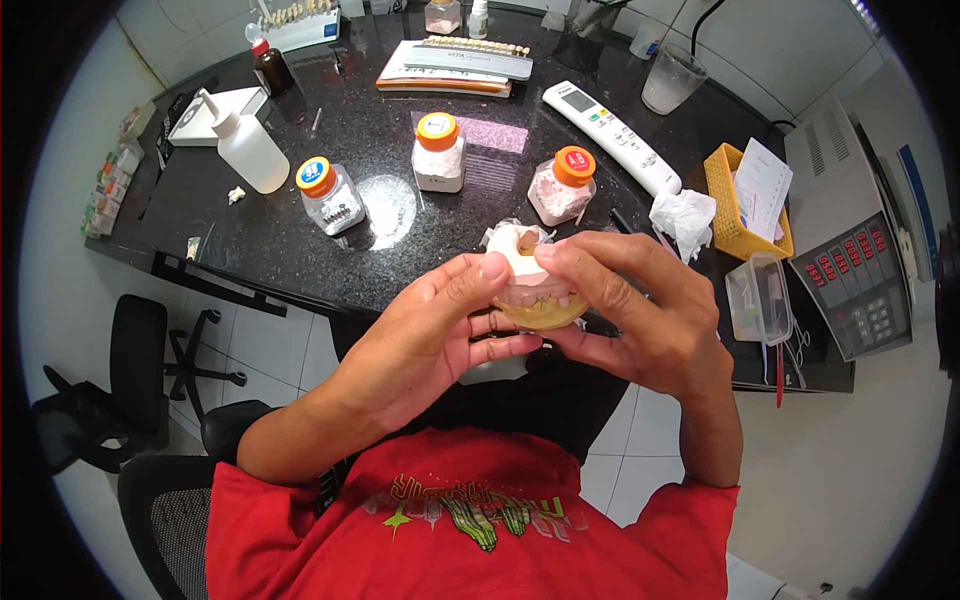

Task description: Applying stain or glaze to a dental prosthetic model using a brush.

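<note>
Dental model (541,312): between your hands, widest crosswise
Left hand (420,330): holding its left
Right hand (662,312): gripping its right

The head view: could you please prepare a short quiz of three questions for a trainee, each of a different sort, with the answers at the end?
1. True or false: the left hand and the right hand both touch the dental model.

2. Which thing lies between the white remote control and the yellow basket?
A) a brown bottle
B) a crumpled white tissue
C) a pair of gloves

3. Fill in: in the picture, the white bottle stands to the ____ of the three jars with orange lids.

Key: 1. True; 2. B; 3. left.
</note>
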Motion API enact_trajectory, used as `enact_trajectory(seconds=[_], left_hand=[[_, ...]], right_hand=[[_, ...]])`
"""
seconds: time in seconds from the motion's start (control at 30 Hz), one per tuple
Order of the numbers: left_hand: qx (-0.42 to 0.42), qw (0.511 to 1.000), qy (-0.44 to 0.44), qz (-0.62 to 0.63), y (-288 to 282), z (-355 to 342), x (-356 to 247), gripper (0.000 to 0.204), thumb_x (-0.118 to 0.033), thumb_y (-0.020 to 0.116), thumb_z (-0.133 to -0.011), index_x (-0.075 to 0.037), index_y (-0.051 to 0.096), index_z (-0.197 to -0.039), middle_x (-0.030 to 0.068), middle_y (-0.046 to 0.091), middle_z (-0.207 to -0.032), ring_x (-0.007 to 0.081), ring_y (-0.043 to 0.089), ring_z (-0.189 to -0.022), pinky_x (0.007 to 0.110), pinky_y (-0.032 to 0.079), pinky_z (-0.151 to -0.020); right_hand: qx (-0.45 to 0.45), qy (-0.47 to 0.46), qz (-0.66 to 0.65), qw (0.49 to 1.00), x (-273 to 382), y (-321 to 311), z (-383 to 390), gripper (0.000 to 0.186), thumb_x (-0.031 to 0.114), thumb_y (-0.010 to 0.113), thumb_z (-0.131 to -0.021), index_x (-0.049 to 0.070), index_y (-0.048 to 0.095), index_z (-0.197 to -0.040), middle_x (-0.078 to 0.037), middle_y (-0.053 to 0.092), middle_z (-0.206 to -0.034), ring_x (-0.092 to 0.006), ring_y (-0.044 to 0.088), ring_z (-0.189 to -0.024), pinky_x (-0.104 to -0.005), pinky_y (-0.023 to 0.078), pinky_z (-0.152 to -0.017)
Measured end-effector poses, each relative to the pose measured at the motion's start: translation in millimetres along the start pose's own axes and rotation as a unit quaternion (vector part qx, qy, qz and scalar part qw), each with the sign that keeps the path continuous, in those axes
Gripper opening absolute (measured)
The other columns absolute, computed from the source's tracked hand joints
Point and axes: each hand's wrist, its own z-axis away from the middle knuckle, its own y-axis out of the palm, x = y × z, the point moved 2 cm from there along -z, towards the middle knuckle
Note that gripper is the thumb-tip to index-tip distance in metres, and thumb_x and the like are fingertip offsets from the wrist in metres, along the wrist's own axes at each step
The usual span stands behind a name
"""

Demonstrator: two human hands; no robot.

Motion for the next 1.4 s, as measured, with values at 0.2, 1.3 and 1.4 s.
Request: enact_trajectory(seconds=[0.2, 1.3, 1.4], left_hand=[[-0.019, 0.977, 0.1, -0.187, -1, 8, -4, 0.06, -0.007, 0.071, -0.082, 0.0, 0.033, -0.128, 0.0155, 0.053, -0.119, 0.0167, 0.061, -0.097, 0.027, 0.051, -0.087], [-0.073, 0.623, 0.546, -0.555, -16, -25, 2, 0.061, -0.004, 0.085, -0.058, 0.001, 0.061, -0.114, 0.0153, 0.062, -0.107, 0.0248, 0.063, -0.095, 0.032, 0.054, -0.079], [-0.089, 0.635, 0.535, -0.55, -18, -22, 4, 0.063, -0.004, 0.086, -0.057, 0.002, 0.061, -0.114, 0.0159, 0.062, -0.107, 0.024, 0.063, -0.096, 0.032, 0.054, -0.079]], right_hand=[[-0.038, 0.032, -0.021, 0.999, -8, -2, 1, 0.063, 0.008, 0.085, -0.051, 0.003, 0.065, -0.11, -0.011, 0.064, -0.099, -0.0228, 0.066, -0.085, -0.031, 0.056, -0.069], [-0.208, 0.333, -0.016, 0.919, -25, -69, 63, 0.015, 0.002, 0.065, -0.085, -0.003, 0.067, -0.1, -0.009, 0.066, -0.086, -0.0108, 0.063, -0.074, -0.021, 0.049, -0.068], [-0.057, 0.407, 0.037, 0.911, -31, -64, 72, 0.018, -0.001, 0.066, -0.081, -0.001, 0.066, -0.099, -0.008, 0.066, -0.084, -0.0118, 0.063, -0.068, -0.0237, 0.049, -0.061]])
